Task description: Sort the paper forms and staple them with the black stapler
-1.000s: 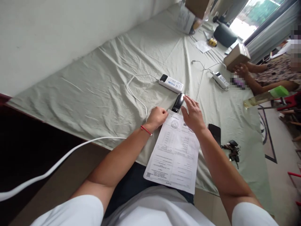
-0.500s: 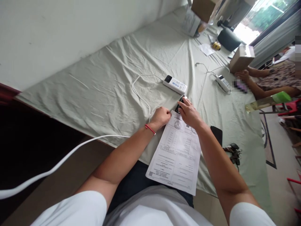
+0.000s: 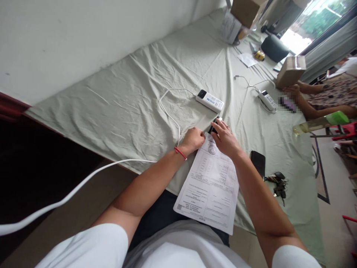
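Note:
Printed paper sheets (image 3: 208, 190) with a round stamp lie over the table's near edge, their lower end hanging above my lap. My left hand (image 3: 193, 138), closed, pinches the far left corner of the paper. At the paper's far edge is a small black stapler (image 3: 214, 127), partly hidden under fingers. My right hand (image 3: 226, 139) rests over the stapler, fingers bent onto its top, with the palm above the paper. Just beyond the stapler lies a white power bank (image 3: 209, 101) with a white cable (image 3: 169, 111) plugged into it.
A black phone (image 3: 258, 163) and a bunch of keys (image 3: 277, 183) lie right of my right forearm. Farther off are a second white power bank (image 3: 267, 99), a cardboard box (image 3: 290, 71), a green-capped bottle (image 3: 320, 123) and another person's arm (image 3: 315, 106).
My right hand's fingers have come down flatter over the stapler, and the hand covers more of the paper's top. My left hand keeps its hold. The whole view has shifted slightly.

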`<state>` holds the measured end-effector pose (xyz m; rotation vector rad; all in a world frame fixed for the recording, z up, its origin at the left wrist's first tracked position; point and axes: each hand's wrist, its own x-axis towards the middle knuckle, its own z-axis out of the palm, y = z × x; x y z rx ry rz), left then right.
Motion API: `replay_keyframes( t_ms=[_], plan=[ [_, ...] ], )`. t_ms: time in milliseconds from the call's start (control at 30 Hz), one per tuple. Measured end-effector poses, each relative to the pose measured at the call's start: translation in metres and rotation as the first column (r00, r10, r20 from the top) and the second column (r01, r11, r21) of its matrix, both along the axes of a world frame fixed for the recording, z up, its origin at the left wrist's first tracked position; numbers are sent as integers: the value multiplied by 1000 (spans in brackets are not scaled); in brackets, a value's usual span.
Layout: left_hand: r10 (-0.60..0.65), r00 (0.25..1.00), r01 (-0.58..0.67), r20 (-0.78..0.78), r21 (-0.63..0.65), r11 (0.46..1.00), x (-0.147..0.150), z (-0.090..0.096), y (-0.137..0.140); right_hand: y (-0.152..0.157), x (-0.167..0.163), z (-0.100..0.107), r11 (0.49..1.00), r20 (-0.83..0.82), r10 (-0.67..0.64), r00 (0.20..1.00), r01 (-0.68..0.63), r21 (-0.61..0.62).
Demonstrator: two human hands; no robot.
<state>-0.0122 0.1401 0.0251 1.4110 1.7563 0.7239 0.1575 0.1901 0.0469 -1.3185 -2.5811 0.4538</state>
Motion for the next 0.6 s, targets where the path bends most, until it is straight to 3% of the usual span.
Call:
replay_keyframes(
  t_ms=[233, 600],
  plan=[
    [-18, 1000, 18, 16, -8, 1000, 0, 3, -3, -7, 3, 0, 1000, -44, 8, 999, -8, -12],
    [-76, 997, 76, -24, -14, 997, -1, 1, -2, -17, 3, -25, 998, -150, -33, 988, 41, 50]
  ],
)
